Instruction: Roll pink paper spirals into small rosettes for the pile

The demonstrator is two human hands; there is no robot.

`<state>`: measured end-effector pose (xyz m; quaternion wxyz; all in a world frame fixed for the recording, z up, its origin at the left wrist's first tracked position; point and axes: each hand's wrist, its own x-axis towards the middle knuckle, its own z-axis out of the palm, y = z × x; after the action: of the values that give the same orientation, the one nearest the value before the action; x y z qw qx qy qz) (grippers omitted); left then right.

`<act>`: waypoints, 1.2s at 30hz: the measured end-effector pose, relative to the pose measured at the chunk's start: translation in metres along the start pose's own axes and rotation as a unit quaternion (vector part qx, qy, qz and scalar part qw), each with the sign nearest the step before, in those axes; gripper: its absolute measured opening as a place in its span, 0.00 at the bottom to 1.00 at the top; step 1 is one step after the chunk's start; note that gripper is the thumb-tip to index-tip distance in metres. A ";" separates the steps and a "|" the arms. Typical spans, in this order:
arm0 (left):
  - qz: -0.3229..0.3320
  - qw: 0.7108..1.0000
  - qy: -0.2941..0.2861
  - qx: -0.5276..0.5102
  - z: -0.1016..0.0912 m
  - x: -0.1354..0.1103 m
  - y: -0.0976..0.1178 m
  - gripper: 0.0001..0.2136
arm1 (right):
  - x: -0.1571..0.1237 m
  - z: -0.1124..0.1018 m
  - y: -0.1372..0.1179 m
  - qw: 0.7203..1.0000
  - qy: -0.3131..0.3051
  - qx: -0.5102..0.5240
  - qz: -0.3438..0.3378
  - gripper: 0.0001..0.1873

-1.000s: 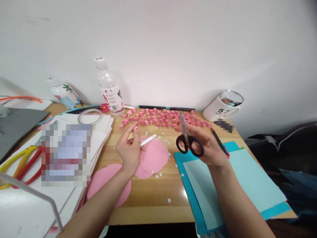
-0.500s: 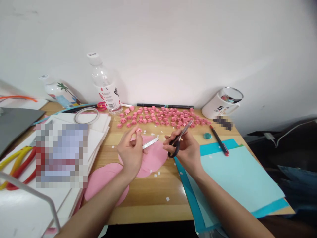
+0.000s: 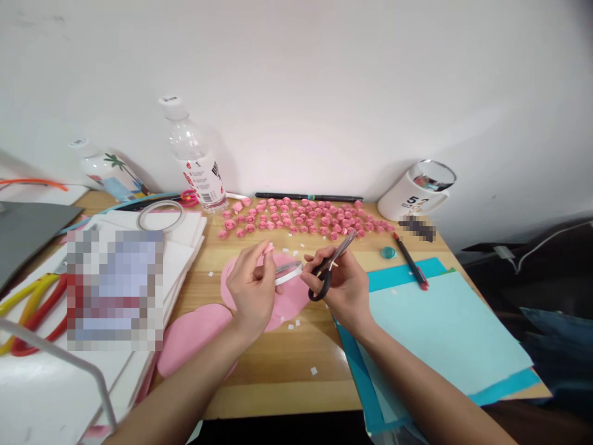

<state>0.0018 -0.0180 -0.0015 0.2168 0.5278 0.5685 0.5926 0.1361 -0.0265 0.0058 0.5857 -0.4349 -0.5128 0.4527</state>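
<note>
My left hand (image 3: 252, 285) pinches a pink paper scrap (image 3: 268, 248) between thumb and forefinger tips; a white tape roll (image 3: 291, 274) juts from under those fingers toward my right hand (image 3: 347, 287), whose fingers grip black-handled scissors (image 3: 327, 282), blades pointing up beyond them.

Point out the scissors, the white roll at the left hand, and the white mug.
Scissors (image 3: 344, 245): head view, on the metal blades.
White roll (image 3: 290, 276): head view, on its pale outer edge.
White mug (image 3: 399, 196): head view, on the side of its body.
</note>
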 end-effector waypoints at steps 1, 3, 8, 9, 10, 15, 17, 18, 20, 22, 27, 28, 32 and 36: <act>0.000 1.000 0.000 0.003 0.000 0.000 0.000 0.09 | 0.000 0.000 0.001 1.000 -0.003 -0.011 -0.003 0.18; -0.004 1.000 0.001 0.007 -0.001 0.002 0.001 0.09 | -0.001 -0.001 0.003 0.999 -0.009 -0.039 -0.023 0.17; -0.042 0.999 0.034 0.007 -0.004 0.009 0.002 0.10 | 0.002 -0.011 0.005 0.986 -0.012 -0.127 -0.104 0.13; -0.050 0.998 0.041 0.006 -0.004 0.011 0.002 0.11 | 0.004 -0.014 0.004 0.983 -0.016 -0.148 -0.109 0.12; -0.055 0.997 0.049 0.005 -0.004 0.012 0.003 0.11 | 0.006 -0.017 0.002 0.978 -0.025 -0.171 -0.114 0.13; -0.075 0.993 0.089 0.003 -0.005 0.018 0.005 0.11 | 0.012 -0.024 -0.006 0.934 -0.143 -0.297 -0.135 0.21; -0.082 0.992 0.098 0.003 -0.005 0.020 0.006 0.12 | 0.009 -0.022 -0.006 0.923 -0.184 -0.313 -0.131 0.25; -0.083 0.991 0.101 0.004 -0.005 0.021 0.006 0.12 | 0.008 -0.020 -0.005 0.919 -0.196 -0.318 -0.130 0.26; -0.082 0.992 0.100 0.006 -0.005 0.021 0.005 0.12 | 0.004 -0.016 -0.003 0.912 -0.207 -0.326 -0.137 0.25; -0.081 0.992 0.095 0.009 -0.004 0.021 0.003 0.12 | 0.001 -0.013 -0.002 0.907 -0.208 -0.336 -0.148 0.25; -0.068 0.994 0.088 0.016 -0.003 0.017 0.001 0.12 | 0.000 -0.011 0.001 0.911 -0.190 -0.342 -0.132 0.25; -0.066 0.994 0.084 0.017 -0.002 0.017 0.001 0.12 | 0.000 -0.011 0.001 0.913 -0.188 -0.339 -0.124 0.25; -0.072 0.995 0.070 0.011 -0.003 0.014 0.002 0.12 | -0.001 -0.009 0.001 0.921 -0.183 -0.325 -0.110 0.23; -0.065 0.996 0.061 0.007 -0.003 0.011 0.001 0.12 | -0.002 -0.007 -0.001 0.927 -0.185 -0.309 -0.101 0.19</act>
<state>-0.0041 -0.0097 0.0038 0.2162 0.4543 0.6181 0.6040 0.1427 -0.0291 0.0061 0.3597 -0.4488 -0.7679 0.2821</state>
